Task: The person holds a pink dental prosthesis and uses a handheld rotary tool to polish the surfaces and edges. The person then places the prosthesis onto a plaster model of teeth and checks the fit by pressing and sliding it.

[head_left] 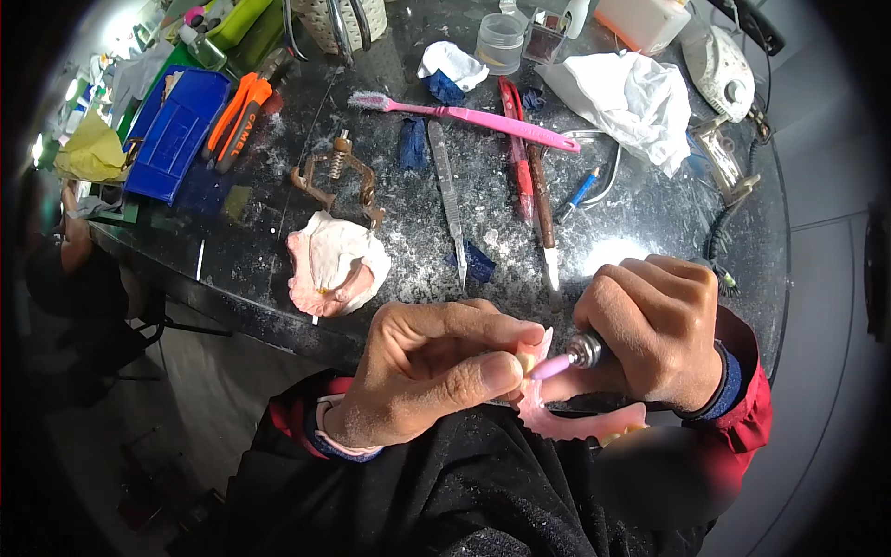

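Left fingers (499, 372) pinching one pink denture (566, 426), right fingers (614, 302) around one rotary tool (584, 351), one toothbrush (483, 117)

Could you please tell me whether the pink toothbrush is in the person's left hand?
No, the pink toothbrush lies on the black worktop, while the left hand pinches the pink denture.
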`<state>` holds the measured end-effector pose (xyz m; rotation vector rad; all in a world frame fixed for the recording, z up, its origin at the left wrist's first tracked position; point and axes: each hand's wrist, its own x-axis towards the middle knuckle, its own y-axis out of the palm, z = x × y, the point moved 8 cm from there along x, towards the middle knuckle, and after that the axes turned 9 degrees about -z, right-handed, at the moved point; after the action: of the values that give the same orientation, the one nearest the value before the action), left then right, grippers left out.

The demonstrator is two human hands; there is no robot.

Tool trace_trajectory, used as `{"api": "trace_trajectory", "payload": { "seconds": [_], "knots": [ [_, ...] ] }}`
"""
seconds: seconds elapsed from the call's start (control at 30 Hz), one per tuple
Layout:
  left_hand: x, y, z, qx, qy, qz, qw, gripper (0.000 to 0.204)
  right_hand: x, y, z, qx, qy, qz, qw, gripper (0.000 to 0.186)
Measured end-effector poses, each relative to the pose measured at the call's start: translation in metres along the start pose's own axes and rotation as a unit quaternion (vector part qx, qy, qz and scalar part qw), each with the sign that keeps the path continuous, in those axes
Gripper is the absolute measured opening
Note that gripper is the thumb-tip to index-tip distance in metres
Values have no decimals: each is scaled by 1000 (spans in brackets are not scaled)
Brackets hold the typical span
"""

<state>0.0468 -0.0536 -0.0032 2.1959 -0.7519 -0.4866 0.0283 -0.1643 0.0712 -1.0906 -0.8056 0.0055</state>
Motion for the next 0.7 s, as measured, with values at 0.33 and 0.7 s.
{"api": "trace_trajectory", "payload": {
  "seconds": [0.33,0.7],
  "knots": [
    [-1,-3,1,11,-5,2,1000,24,0,3,5,-13,-45,-6,999,48],
    [-2,-2,-1,85,-7,-37,996,25,0,5,2,-19,-22,29,999,47]
  ]
}}
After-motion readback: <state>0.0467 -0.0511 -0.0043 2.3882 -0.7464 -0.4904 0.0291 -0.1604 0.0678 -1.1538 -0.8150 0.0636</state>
